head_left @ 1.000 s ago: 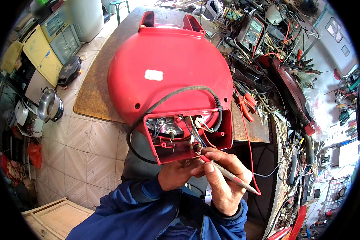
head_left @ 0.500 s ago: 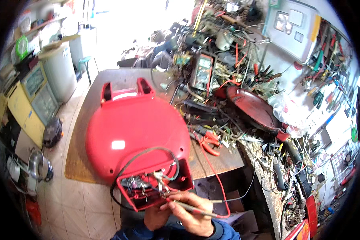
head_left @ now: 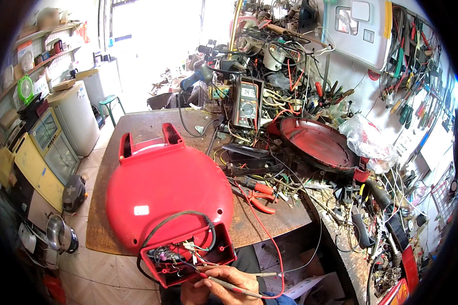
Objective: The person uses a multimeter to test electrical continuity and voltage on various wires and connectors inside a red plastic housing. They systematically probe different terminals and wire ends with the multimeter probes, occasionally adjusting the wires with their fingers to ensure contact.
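Note:
A round red appliance shell (head_left: 168, 188) lies on the table, its open wiring box (head_left: 224, 252) facing me at the near edge. Loose wires (head_left: 191, 249) and connectors show inside the box. In my right hand (head_left: 234, 285) are two test probes, pinched together; the red-lead probe (head_left: 247, 292) slants across the fingers, and the other probe (head_left: 266, 274) sticks out behind them. Their tips are at the box's near right side; exact contact is too small to tell. My left hand (head_left: 193, 294) is below the box's near edge, its fingers mostly hidden. A multimeter (head_left: 247, 101) with a lit display stands beyond the shell.
Red-handled pliers (head_left: 262, 202) lie right of the shell on the wooden table (head_left: 112, 162). Further right are a round red pan-like part (head_left: 320, 145), a plastic bag (head_left: 369, 142) and tangled cables. A steel pot (head_left: 59, 234) is on the floor at left.
My view has shifted, so the shell and both hands appear lower and slightly left. The multimeter display is now sharper. The probes are still held in my right hand.

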`<action>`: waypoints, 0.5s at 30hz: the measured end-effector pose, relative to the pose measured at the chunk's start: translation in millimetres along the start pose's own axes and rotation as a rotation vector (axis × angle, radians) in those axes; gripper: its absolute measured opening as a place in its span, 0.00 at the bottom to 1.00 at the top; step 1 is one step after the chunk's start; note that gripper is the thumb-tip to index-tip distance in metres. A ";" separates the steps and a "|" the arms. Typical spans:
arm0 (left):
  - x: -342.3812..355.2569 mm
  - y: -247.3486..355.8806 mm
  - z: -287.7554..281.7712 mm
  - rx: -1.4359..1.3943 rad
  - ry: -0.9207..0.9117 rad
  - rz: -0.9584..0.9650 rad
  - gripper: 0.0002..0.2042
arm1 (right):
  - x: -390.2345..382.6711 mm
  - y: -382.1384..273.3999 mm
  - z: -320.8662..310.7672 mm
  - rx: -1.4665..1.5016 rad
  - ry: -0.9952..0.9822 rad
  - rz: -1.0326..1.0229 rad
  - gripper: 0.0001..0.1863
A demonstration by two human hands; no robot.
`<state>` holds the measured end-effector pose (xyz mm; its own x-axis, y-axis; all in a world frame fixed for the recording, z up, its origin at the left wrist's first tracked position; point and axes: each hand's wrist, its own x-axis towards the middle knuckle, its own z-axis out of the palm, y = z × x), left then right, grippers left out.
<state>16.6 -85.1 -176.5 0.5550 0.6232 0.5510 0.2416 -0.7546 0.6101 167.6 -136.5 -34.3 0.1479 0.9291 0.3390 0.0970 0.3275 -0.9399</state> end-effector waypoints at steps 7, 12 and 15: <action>1.9 5.8 -1.7 -0.049 -0.003 -0.074 0.13 | 5.1 -7.4 -3.4 -0.112 -0.007 -0.060 0.10; 3.5 10.3 -3.1 -0.078 -0.008 -0.108 0.13 | 7.3 -9.1 -2.9 -0.109 0.038 -0.130 0.09; 4.9 12.4 -3.6 -0.106 -0.011 -0.125 0.13 | 7.1 -9.6 -2.7 -0.131 0.030 -0.126 0.09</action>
<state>19.5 -90.6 -164.3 0.5350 0.7082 0.4607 0.2246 -0.6449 0.7305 170.3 -133.5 -22.8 0.1559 0.8760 0.4564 0.2440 0.4136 -0.8771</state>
